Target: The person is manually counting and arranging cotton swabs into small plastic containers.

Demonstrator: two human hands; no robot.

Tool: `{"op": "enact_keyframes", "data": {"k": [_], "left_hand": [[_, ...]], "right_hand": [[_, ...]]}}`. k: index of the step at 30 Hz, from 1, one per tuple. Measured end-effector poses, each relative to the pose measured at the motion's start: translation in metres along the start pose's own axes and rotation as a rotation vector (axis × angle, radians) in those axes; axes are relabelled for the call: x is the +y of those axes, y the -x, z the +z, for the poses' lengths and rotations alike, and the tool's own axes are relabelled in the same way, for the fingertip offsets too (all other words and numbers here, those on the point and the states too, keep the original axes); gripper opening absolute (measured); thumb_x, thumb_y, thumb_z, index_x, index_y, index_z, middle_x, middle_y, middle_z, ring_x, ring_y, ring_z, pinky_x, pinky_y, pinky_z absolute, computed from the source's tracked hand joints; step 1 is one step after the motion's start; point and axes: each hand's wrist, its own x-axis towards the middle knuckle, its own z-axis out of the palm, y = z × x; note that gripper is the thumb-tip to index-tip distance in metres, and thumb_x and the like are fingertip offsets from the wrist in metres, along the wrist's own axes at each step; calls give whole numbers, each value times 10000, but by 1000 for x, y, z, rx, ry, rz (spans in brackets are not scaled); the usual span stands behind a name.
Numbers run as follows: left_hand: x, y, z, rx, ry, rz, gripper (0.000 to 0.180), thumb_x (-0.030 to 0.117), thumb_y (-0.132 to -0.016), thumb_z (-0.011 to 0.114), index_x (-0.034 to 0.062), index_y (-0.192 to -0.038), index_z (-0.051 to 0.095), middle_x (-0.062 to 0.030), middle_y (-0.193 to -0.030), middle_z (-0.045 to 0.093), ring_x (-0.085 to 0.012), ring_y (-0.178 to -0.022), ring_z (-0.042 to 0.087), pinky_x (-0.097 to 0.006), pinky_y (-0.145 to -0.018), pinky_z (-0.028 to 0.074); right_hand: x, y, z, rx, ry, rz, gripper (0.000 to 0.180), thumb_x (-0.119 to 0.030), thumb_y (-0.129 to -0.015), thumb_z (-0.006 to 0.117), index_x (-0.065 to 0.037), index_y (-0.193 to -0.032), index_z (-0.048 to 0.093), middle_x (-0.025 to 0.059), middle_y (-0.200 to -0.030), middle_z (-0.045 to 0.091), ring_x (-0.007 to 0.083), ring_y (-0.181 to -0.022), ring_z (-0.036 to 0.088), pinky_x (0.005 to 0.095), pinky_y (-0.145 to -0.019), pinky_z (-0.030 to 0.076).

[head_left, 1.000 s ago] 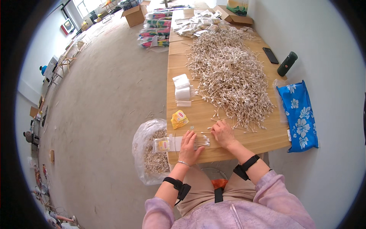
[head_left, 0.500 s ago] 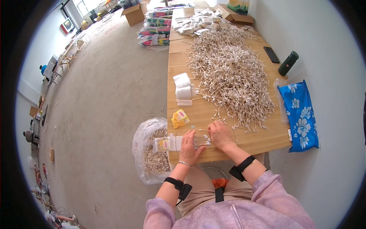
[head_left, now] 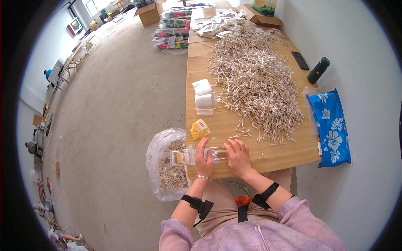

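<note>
Head view: both hands press a clear swab packet (head_left: 197,155) flat at the table (head_left: 289,152) near edge, long axis left-right; left hand (head_left: 204,161) grip and right hand (head_left: 237,157) grip are flat, unclenched. Yellow label cards (head_left: 199,128) lie beyond, then white packets (head_left: 204,96), then the swab heap (head_left: 255,79).

Looking steeply down from head height, close above both hands; fisheye bending the wooden table (head_left: 268,159) beyond the fingertips, bare floor (head_left: 121,121) leftward
</note>
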Motion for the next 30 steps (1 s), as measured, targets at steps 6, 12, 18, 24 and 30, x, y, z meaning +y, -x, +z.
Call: {"op": "enact_keyframes", "data": {"k": [6, 12, 18, 24, 30], "left_hand": [[6, -4, -1, -203, -682, 352, 265, -13, -828, 567, 57, -1064, 663, -144, -1279, 553, -333, -1286, 417, -422, -1073, 347], [0, -4, -5, -221, -660, 270, 214, 35, -834, 595, 39, -1034, 672, -150, -1289, 545, -337, -1297, 401, -445, -1073, 341], [1, 0, -6, -237, -724, 333, 196, 66, -836, 614, 33, -1020, 674, -157, -1315, 521, -349, -1303, 391, -440, -1068, 346], [3, -1, -3, -216, -764, 356, 201, 92, -838, 627, 46, -1027, 678, -157, -1323, 514, -356, -1303, 388, -437, -1066, 347], [10, -3, 0, -262, -798, 331, 262, 99, -836, 634, 64, -1094, 663, -164, -1371, 470, -360, -1336, 344, -438, -1087, 318]], "right_hand": [[4, 0, -3, -49, 33, -36, 403, -138, -813, 553, -73, -1209, 592, 93, -1299, 485, 287, -1253, 373, 432, -1042, 280], [12, -4, -5, 95, -95, 71, 256, -102, -794, 630, -111, -1048, 662, 81, -1162, 546, 284, -1117, 459, 404, -922, 381], [9, -10, -7, 57, -135, 51, 126, -98, -786, 649, -101, -909, 678, 46, -1000, 579, 254, -1008, 493, 400, -868, 399], [19, -23, -2, 51, -146, 58, 108, -93, -767, 642, -125, -863, 676, 28, -951, 577, 247, -979, 500, 394, -827, 408], [43, -19, -2, 197, -112, 225, 157, -48, -763, 635, -97, -910, 663, 41, -931, 569, 261, -954, 503, 381, -825, 415]]}}
